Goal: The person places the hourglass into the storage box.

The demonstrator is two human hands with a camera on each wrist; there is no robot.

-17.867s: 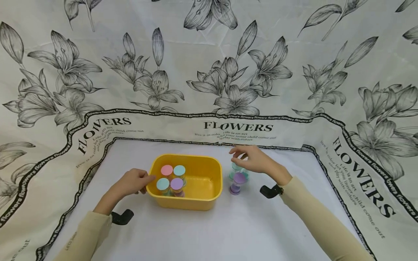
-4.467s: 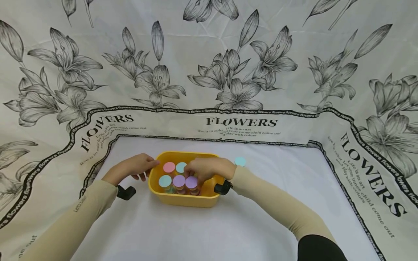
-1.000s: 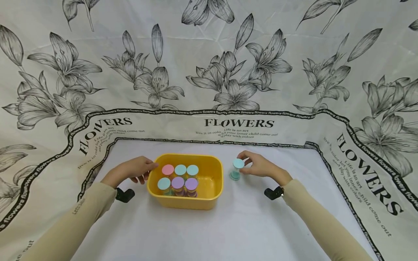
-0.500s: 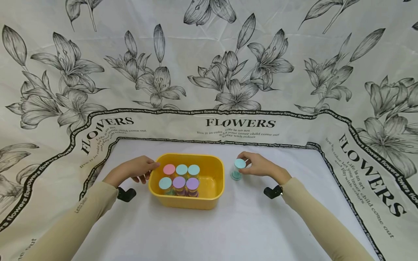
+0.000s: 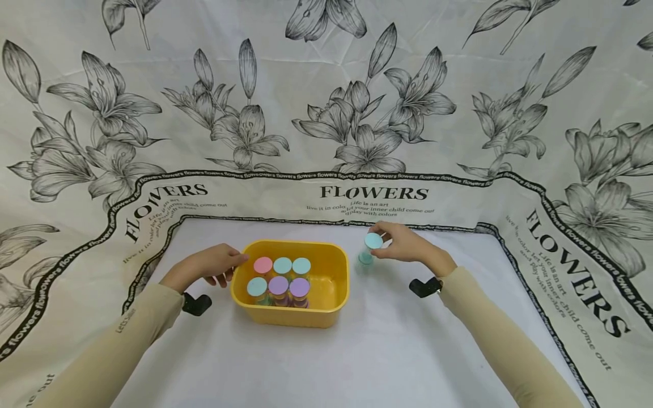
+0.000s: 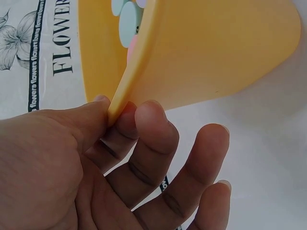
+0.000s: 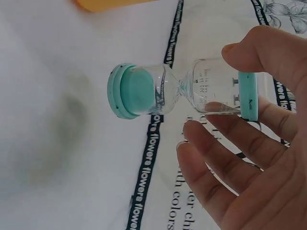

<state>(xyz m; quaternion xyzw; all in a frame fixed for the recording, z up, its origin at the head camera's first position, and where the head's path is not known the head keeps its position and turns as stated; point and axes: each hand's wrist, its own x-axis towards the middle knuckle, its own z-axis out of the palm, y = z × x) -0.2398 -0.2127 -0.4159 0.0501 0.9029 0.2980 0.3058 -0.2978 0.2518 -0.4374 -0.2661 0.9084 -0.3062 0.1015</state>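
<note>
Teal hourglass (image 5: 368, 248) hangs lifted in the right hand (image 5: 408, 247), right of the yellow tub (image 5: 326, 309). Left hand (image 6: 72, 167) pinches the tub's rim. Fingertips (image 7: 240, 50) clasp the hourglass's top cap; lowering it upright into the tub's free space likely comes next.

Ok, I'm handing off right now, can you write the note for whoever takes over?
Left hand pinches the rim of the yellow tub, steadying it.
Right hand holds the teal sand timer by its top end, lifted off the white cloth, beside the tub.
Done: six sand timers stand in the tub, in its left part.
Left: probably set this one into the free right part, then let go.
</note>
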